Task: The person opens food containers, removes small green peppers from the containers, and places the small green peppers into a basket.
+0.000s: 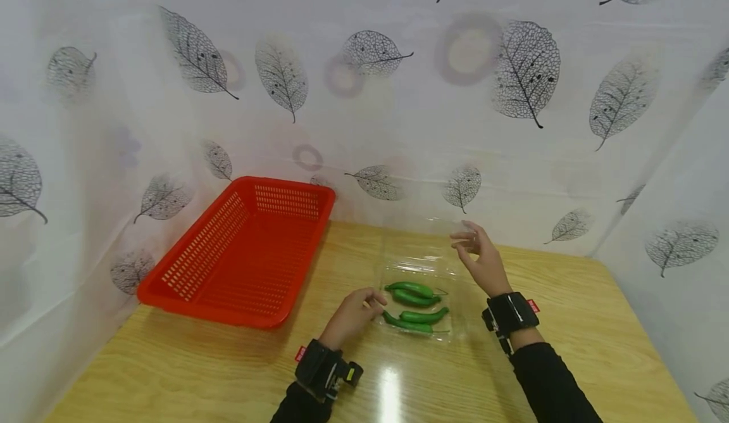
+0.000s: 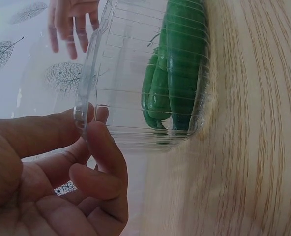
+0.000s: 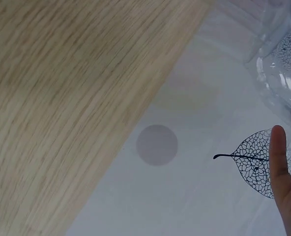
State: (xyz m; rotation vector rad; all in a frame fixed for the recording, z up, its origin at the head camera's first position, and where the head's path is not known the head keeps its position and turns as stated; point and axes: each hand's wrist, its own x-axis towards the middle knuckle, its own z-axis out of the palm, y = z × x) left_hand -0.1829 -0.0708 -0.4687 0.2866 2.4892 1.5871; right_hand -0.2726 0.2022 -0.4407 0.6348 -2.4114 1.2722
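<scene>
One broad, pale wood-grain table (image 1: 615,334), its streaks crispest in the wrist views, carries a red slotted plastic basket (image 1: 250,258) that only the head view shows. The basket lies between nine and ten o'clock from a clear, ribbed plastic box (image 2: 123,64), whose thin transparent lid (image 1: 418,242) opens toward twelve. At nine o'clock the left hand (image 1: 354,314) pinches the box's rim, plain only in the left wrist view. At two, the right hand (image 1: 481,258) has loosely parted fingers beside the lid; whether they touch cannot be told. Inside the box lie four slim, glossy, tapering green peppers (image 1: 416,298).
</scene>
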